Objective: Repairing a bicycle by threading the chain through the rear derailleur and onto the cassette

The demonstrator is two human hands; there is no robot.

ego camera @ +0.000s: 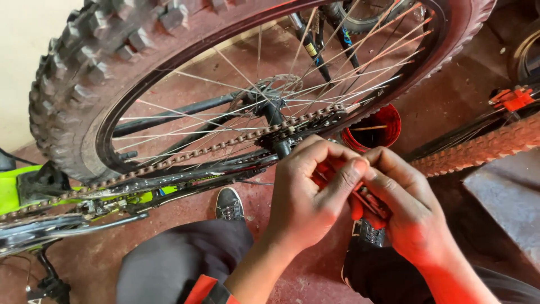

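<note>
Below the rear wheel point(225, 107) of an upturned bicycle, the person's two hands meet over a small red tool point(368, 198). The left hand point(312, 194) is clenched around its upper end, thumb laid across the top, so most of that end is hidden. The right hand point(408, 208) grips the lower end from the other side, fingers curled under it. Between the two hands shows a short stretch of the tool — red body with a darker, metallic strip along it; its exact kind cannot be told, since the fingers cover the rest.

Just above the knuckles, a rusty brown chain point(214, 149) runs along the wheel to a small sprocket point(287, 132) at the hub, near the hands but not touching them. The tyre point(73, 84) is knobbly and dusted reddish. Behind the hands, on the red-brown floor point(450, 95), stands a red tub point(374, 128) with a thin stick in it. A second tyre point(484, 146) slants in from the right. Dark shoes point(229, 204) and dark trouser knees show beneath the wrists.
</note>
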